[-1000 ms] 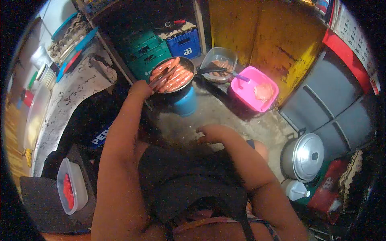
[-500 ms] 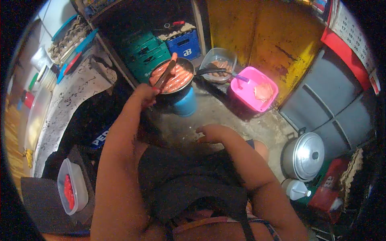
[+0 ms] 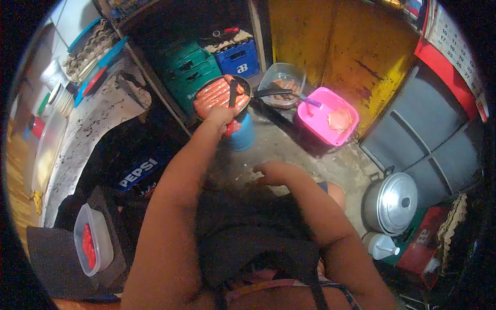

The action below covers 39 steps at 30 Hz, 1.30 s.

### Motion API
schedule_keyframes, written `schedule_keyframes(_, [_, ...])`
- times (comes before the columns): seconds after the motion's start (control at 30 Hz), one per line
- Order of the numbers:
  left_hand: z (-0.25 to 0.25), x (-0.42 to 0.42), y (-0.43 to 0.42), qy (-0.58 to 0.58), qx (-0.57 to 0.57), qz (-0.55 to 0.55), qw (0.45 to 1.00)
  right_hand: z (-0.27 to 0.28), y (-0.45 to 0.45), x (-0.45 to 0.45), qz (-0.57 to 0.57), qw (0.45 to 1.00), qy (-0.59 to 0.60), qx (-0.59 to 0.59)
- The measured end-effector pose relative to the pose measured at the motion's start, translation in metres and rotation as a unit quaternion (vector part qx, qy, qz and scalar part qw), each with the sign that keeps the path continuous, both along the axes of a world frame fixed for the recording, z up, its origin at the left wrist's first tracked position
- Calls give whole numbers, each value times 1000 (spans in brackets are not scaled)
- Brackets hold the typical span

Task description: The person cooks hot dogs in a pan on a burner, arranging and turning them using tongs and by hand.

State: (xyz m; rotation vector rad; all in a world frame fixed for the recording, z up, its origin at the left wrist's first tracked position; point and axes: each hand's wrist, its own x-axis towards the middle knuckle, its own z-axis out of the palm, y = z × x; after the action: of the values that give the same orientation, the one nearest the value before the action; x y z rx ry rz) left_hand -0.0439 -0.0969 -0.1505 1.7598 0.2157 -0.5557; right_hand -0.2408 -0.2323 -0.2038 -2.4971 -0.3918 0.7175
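Observation:
Several reddish sausages (image 3: 214,96) lie in a dark frying pan (image 3: 247,104), which stands above a blue cylinder-shaped base (image 3: 241,135). My left hand (image 3: 223,117) is at the pan's near edge, closed on a pair of tongs (image 3: 233,95) with red showing at the grip. The tongs' dark arm reaches over the sausages at the right side of the pan; whether a sausage is pinched in them I cannot tell. Near my knee, my right hand (image 3: 268,173) hangs apart from everything, its fingers loosely bent and partly spread, holding nothing.
Right of the pan, whose black handle points that way, are a clear tub (image 3: 282,85) with sausages and a pink basin (image 3: 327,115). A lidded pot (image 3: 390,202) and white jug (image 3: 381,245) stand right. Crates (image 3: 238,61) are behind; another clear tub (image 3: 98,240) is left.
My left hand and the tongs have moved right, from the pan's left side to its near right edge. The sausages lie differently. My right hand has stayed put.

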Motion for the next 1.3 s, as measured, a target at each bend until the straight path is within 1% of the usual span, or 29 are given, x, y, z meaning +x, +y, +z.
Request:
schedule_keyframes(0.1, [0,-7,-14,-22,8,-7,1000,-12,-3,2,-6,1000,-4,16])
schedule_keyframes(0.27, [1,-5,-30,-31,3,-45,999,-15,-2,4,-16,999,-10,28])
schedule_keyframes(0.47, [24,-15,-35,-48,96,-86,990,-14,-1,6,-29,999,5,35])
schedule_keyframes(0.57, [26,-18,-25,-115,127,-111,979,-14,-3,5,-37,998,14,41])
schedule_keyframes(0.67, [32,-25,-1,-134,187,-162,960,-16,-4,4,-23,999,-1,33])
schedule_keyframes(0.77, [49,-54,22,-127,217,-130,959,-15,-3,5,-16,1000,-2,9])
schedule_keyframes(0.83, [26,-47,48,-224,234,-123,938,-9,-1,2,-12,1000,-3,-4])
schedule_keyframes(0.87, [22,-48,59,-272,241,-118,924,-3,-1,0,-10,1000,2,-9])
schedule_keyframes(0.97, [23,-53,86,-232,216,-66,946,7,-2,-3,-10,999,14,-35])
schedule_keyframes(1.07, [-15,-27,123,-236,203,-28,950,-19,-4,-4,-16,998,13,-59])
schedule_keyframes(1.1, [-25,-23,133,-256,233,-21,938,-35,-6,-3,-12,998,10,-58])
schedule_keyframes(1.17, [-35,-22,147,-292,294,-5,910,-36,-5,-4,-9,998,21,-57])
schedule_keyframes(1.27, [-40,-24,157,-329,274,-23,903,-39,-1,0,3,995,68,-76])
schedule_keyframes(1.3, [-40,-26,158,-328,254,-17,910,-40,-1,-1,-6,994,66,-86])
